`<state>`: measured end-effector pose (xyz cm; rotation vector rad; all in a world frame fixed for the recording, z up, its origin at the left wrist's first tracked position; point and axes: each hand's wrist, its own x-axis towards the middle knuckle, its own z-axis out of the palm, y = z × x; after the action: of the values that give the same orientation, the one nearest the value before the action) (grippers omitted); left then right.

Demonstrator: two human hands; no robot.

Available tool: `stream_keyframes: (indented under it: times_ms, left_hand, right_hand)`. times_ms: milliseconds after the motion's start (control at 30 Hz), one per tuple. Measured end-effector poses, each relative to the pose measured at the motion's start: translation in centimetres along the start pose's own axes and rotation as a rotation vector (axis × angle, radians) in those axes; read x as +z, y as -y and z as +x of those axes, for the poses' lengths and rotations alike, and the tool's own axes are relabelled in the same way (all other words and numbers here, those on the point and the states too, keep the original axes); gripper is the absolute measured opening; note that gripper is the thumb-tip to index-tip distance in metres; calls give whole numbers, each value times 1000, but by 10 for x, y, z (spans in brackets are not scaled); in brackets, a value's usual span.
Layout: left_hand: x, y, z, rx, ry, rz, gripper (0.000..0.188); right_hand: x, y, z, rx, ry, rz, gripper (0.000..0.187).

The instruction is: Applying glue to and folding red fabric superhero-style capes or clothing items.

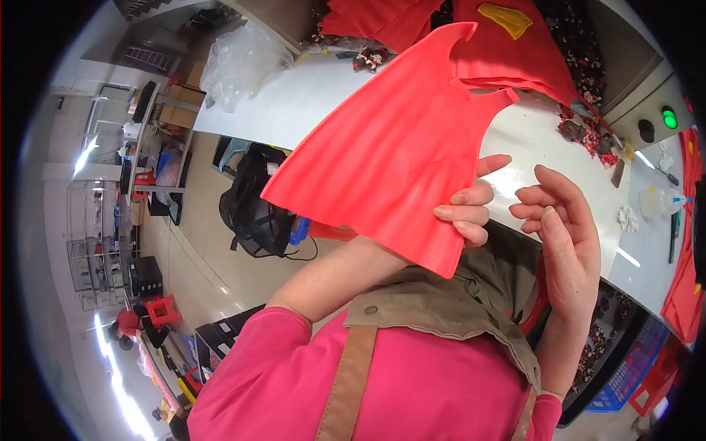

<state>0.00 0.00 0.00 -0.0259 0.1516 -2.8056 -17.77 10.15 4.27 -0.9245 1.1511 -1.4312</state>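
A red, cape-shaped piece (382, 154) with folds moulded into it and a curved notch at its upper right hangs tilted in front of me. My left hand (471, 213) grips its right edge, with the fingertips on the face and the palm and wrist hidden behind it. Just to the right, my right hand (562, 235) is raised, its fingers loosely bent and apart, touching nothing. Beyond lie more red pieces (507, 55) stacked on the white table (294, 103), and a small yellow piece (506, 20) rests on top of them.
Clear plastic bags (243, 62) sit at the table's far left. Small dark and red parts (588, 136) lie scattered near a machine panel with a green light (668, 117). On the floor stands a black backpack (257, 198); a blue crate (632, 367) is at lower right.
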Motion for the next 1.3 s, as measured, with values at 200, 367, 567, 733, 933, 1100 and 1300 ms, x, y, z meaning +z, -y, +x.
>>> stream_keyframes:
  times_ms: [200,367,567,733,933,1100,1300]
  left_hand:
    - [3,2,0,18,-12,30,52]
    - [17,-3,2,256,-284,480,56]
    - [27,4,18,519,-492,774,46]
    - [22,2,21,796,-540,1262,46]
    - [19,7,22,767,-556,1309,47]
    - [24,11,20,747,-575,1312,47]
    - [23,11,17,761,-576,1351,48]
  right_hand:
    - [0,-1,-1,-15,-5,11,40]
    - [-3,4,-2,10,35,68,46]
    - [-8,5,-1,46,91,490,55]
    - [-5,11,-2,103,4,394,49]
    - [-13,7,-3,75,-14,277,42]
    - [-11,9,-3,108,-24,306,41]
    - [-12,6,-1,123,-28,293,40]
